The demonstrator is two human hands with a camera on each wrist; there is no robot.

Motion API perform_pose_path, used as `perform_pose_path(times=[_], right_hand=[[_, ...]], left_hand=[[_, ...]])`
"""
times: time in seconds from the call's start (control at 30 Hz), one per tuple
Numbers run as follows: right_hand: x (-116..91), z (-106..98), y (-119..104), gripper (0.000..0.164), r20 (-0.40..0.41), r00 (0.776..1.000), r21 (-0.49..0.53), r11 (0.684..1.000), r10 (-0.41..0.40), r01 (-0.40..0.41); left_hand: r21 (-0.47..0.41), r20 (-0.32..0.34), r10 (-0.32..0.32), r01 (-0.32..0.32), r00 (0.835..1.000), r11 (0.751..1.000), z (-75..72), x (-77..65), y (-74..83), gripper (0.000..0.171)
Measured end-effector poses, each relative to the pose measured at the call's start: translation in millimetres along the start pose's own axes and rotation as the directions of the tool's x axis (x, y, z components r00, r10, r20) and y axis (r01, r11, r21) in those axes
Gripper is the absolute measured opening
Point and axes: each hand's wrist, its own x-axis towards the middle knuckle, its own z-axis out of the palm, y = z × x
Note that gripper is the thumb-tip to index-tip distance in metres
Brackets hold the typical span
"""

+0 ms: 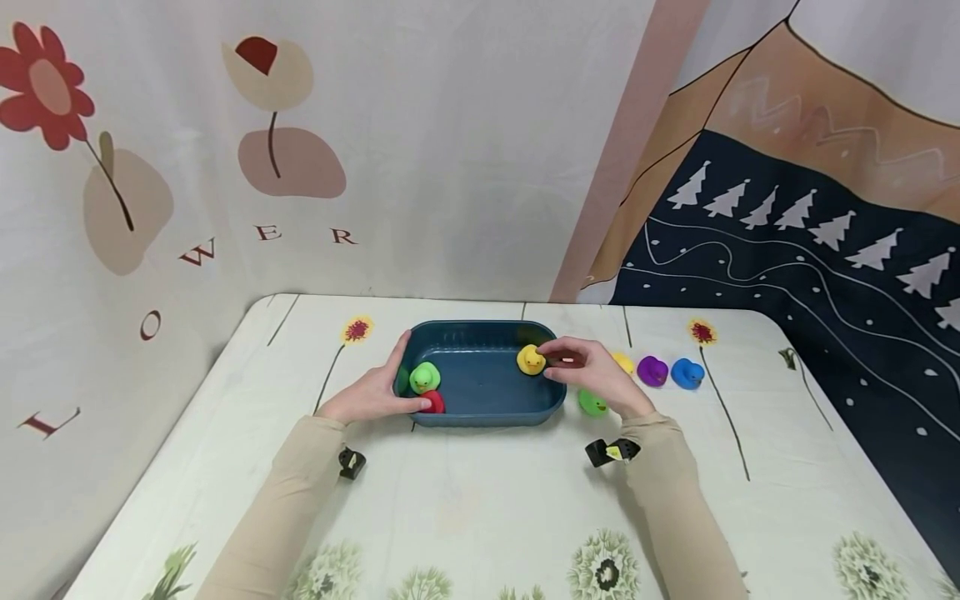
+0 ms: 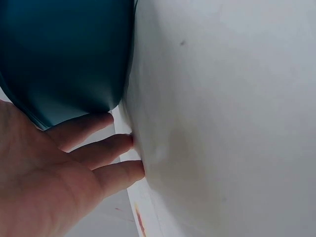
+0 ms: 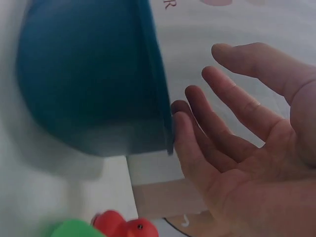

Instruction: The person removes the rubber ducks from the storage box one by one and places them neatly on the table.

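Ok so, yellow duck inside the dark teal tub, near the rt end, upright afaict. R hand right by it, fingertips touching or just beside, can't tell which from the head cam. Fingers loosely curved w/ a gap to the thumb in the rt wrist view, nothing gripped there. L hand at the opposite end: fingers fairly straight and spread along the outside, thumb over the rim to the red duck, no real grip showing. Green duck next to the red. On the table, past the R hand: spare yellow duck, purple duck, blue duck, plus second green duck closer to the front.

Handling, imo: ducks prob light, rubbery, bit squishy, maybe slick if pinched too hard. Best hold = round body, thumb one side + 2 fingers opp, not the beak. Prob not fragile, so no stress re drops. Tub prob stiff plastic, fairly light, smooth-walled and a bit slippery; best held by the rim, both short ends.
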Motion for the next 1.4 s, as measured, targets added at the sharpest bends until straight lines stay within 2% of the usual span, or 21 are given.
perform_pose_path(times=[0.2,0.6,0.9,1.13,1.4], right_hand=[[6.9,9.2,-6.5,0.035,-0.002,1.000,0.028,1.000,-0.003,0.003],[21.8,26.0,-13.7,0.036,-0.042,0.999,-0.007,1.000,-0.023,0.022],[29.3,36.6,-2.8,0.038,-0.060,0.998,-0.052,0.999,0.008,-0.011],[36.2,45.4,1.4,0.046,-0.075,0.997,-0.052,0.998,0.037,-0.041],[48.9,53.6,6.6,0.048,-0.122,0.992,-0.080,0.996,0.025,-0.035]], left_hand=[[-0.002,0.001,0.005,-0.005,1.000,1.000,-0.3,-0.8,0.9,0.117],[0.002,0.001,0.009,-0.009,1.000,1.000,-2.7,-1.9,1.6,0.117],[-0.009,0.006,0.007,-0.007,1.000,1.000,-0.4,-1.3,-0.7,0.117],[-0.009,0.007,-0.003,0.003,1.000,1.000,-0.5,-1.2,-0.4,0.116],[-0.002,0.001,0.010,-0.010,1.000,1.000,-1.1,-2.9,1.5,0.116]])
